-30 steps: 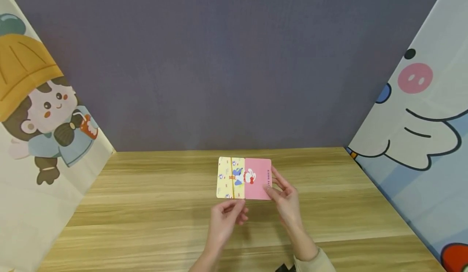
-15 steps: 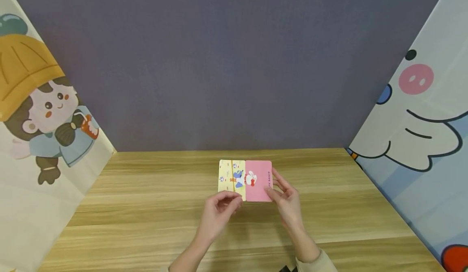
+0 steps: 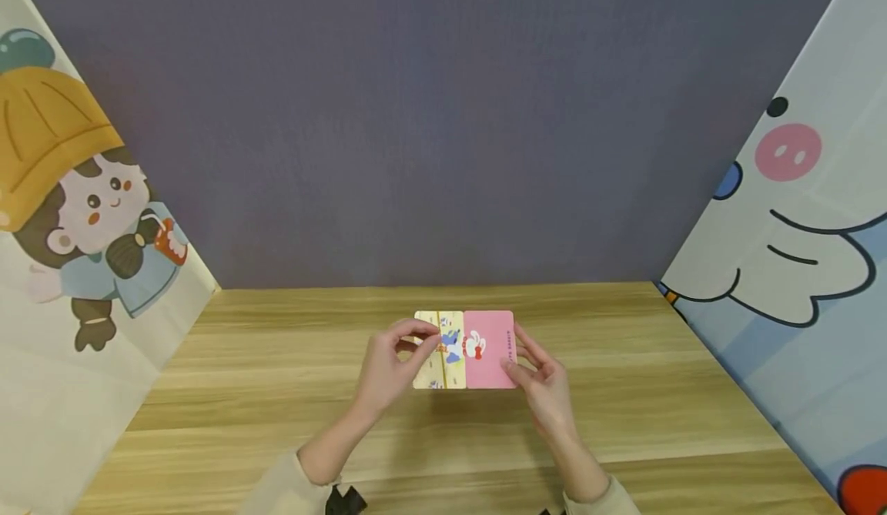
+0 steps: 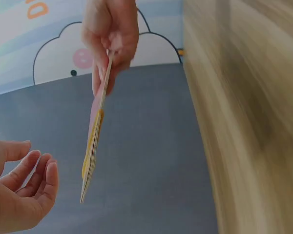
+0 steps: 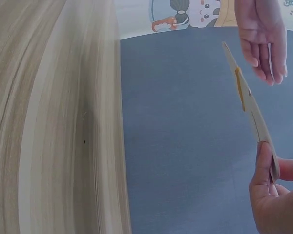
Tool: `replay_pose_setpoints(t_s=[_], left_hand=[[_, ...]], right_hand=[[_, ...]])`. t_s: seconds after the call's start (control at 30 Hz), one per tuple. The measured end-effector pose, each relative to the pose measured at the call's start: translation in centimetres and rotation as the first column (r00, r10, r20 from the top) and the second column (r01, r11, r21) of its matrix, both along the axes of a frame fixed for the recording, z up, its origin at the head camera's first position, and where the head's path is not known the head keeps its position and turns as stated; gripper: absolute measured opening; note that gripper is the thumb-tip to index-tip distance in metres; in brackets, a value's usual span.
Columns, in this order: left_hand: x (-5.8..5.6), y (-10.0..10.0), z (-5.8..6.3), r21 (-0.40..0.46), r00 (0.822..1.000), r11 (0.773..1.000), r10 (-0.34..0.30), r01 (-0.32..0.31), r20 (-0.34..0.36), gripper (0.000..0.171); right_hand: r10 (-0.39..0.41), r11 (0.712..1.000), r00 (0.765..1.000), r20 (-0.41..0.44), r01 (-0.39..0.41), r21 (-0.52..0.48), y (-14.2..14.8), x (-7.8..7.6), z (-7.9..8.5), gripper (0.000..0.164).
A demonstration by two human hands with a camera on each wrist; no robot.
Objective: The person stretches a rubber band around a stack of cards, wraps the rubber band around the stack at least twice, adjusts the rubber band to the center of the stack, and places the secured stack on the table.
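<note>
A small notebook (image 3: 490, 361), spread open with its cover outward, is held above the table. One cover half is pink with a white rabbit, the other pale yellow with a blue cartoon figure. A yellow elastic band (image 3: 443, 376) runs around the yellow half, as its edge-on view from the left wrist also shows (image 4: 101, 119). My right hand (image 3: 547, 392) pinches the pink end between thumb and fingers. Over the yellow half, in the head view, hovers my left hand (image 3: 388, 365); both wrist views show it apart from the notebook, its fingers loosely bent and holding nothing.
Below lies a wooden tabletop (image 3: 277, 376). A dark grey panel (image 3: 436, 130) rises along its far edge. Side walls carry cartoon prints, a child in a yellow hat (image 3: 97, 199) on the left and a white pig-nosed figure (image 3: 818, 215) on the right.
My left hand has moved left and up, from the notebook's lower edge to over its yellow half. The notebook sits slightly lower in the head view, still in my right hand.
</note>
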State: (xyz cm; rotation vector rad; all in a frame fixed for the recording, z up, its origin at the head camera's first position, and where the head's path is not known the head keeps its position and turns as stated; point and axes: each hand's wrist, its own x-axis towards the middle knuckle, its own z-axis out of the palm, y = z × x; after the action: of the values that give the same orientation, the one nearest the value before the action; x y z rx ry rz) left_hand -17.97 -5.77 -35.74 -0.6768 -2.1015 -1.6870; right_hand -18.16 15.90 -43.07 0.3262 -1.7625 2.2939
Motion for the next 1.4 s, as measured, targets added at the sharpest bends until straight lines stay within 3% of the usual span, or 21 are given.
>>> replay_pose_setpoints(t_s=[0.13, 0.33, 0.4, 0.53, 0.63, 0.7, 0.83, 0.87, 0.93, 1.03, 1.07, 1.13, 1.27, 1.3, 1.33, 1.4], left_hand=[[-1.1, -0.4, 0.6, -0.062, 0.997, 0.998, 0.024, -0.028, -0.068, 0.01], [-2.6, -0.8, 1.2, -0.164, 0.994, 0.986, 0.022, -0.039, -0.109, 0.012], [-3.1, -0.9, 1.3, -0.185, 0.993, 0.982, 0.01, -0.031, -0.114, 0.013], [-4.0, -1.2, 1.0, -0.222, 0.994, 0.975, -0.014, -0.011, -0.112, 0.015], [-4.5, -1.4, 0.8, -0.253, 0.994, 0.967, -0.019, -0.009, -0.107, 0.018], [-4.7, -1.5, 0.7, -0.273, 0.995, 0.962, -0.013, -0.015, -0.099, 0.019], [-5.1, -1.6, 0.4, -0.309, 0.997, 0.951, 0.002, -0.026, -0.077, 0.02], [-5.2, -1.6, 0.3, -0.316, 0.997, 0.949, 0.004, -0.027, -0.071, 0.019], [-5.4, -1.7, 0.1, -0.329, 0.998, 0.944, 0.007, -0.028, -0.064, 0.018], [-5.5, -1.6, -0.1, -0.337, 0.999, 0.941, 0.002, -0.02, -0.053, 0.017], [-5.6, -1.6, -0.2, -0.338, 0.999, 0.941, 0.001, -0.018, -0.049, 0.016], [-5.7, -1.6, -0.3, -0.336, 0.999, 0.942, -0.004, -0.011, -0.044, 0.016], [-5.8, -1.6, -0.4, -0.32, 0.999, 0.947, -0.022, 0.008, -0.039, 0.016], [-5.8, -1.6, -0.4, -0.316, 0.999, 0.949, -0.026, 0.012, -0.04, 0.016], [-5.8, -1.6, -0.4, -0.311, 0.999, 0.95, -0.031, 0.017, -0.041, 0.016], [-5.8, -1.5, -0.5, -0.301, 0.998, 0.953, -0.036, 0.021, -0.044, 0.016]], right_hand=[[0.071, 0.997, 0.994, -0.082, -0.074, -0.037, 1.1, -1.6, -3.0, 0.056], [0.051, 0.999, 0.998, -0.048, -0.051, -0.005, 1.2, -1.5, -2.9, 0.058], [0.079, 0.996, 0.994, -0.074, -0.081, -0.026, 1.3, -1.9, -3.7, 0.056], [0.083, 0.996, 0.993, -0.081, -0.086, -0.037, 0.6, -0.9, -1.9, 0.054], [-0.015, 1.0, 0.999, 0.043, 0.014, 0.024, -0.7, 1.0, 1.7, 0.055], [-0.016, 0.999, 0.999, 0.051, 0.014, 0.043, 0.1, -0.4, -0.8, 0.056], [-0.037, 0.998, 0.992, 0.121, 0.031, 0.046, 0.1, -0.4, -0.6, 0.057], [-0.03, 0.999, 0.992, 0.119, 0.026, 0.036, 0.1, -0.4, -0.5, 0.057], [-0.062, 0.998, 0.984, 0.17, 0.056, 0.04, -1.0, 1.3, 2.6, 0.056], [-0.047, 0.998, 0.993, 0.107, 0.044, 0.036, -0.8, 1.1, 2.1, 0.056], [-0.012, 1.0, 0.998, 0.057, 0.011, 0.012, -0.3, 0.4, 0.5, 0.056], [0.029, 0.999, 0.999, -0.016, -0.029, -0.013, 0.0, 0.0, -0.4, 0.055], [0.03, 0.999, 0.999, -0.021, -0.03, -0.012, -0.1, 0.1, -0.1, 0.054], [-0.003, 1.0, 1.0, 0.009, 0.003, 0.01, -0.6, 0.9, 1.4, 0.056], [-0.029, 0.999, 0.999, 0.042, 0.028, 0.03, -0.8, 1.2, 1.9, 0.056], [0.01, 1.0, 1.0, 0.004, -0.01, -0.006, -0.6, 1.1, 1.7, 0.055]])
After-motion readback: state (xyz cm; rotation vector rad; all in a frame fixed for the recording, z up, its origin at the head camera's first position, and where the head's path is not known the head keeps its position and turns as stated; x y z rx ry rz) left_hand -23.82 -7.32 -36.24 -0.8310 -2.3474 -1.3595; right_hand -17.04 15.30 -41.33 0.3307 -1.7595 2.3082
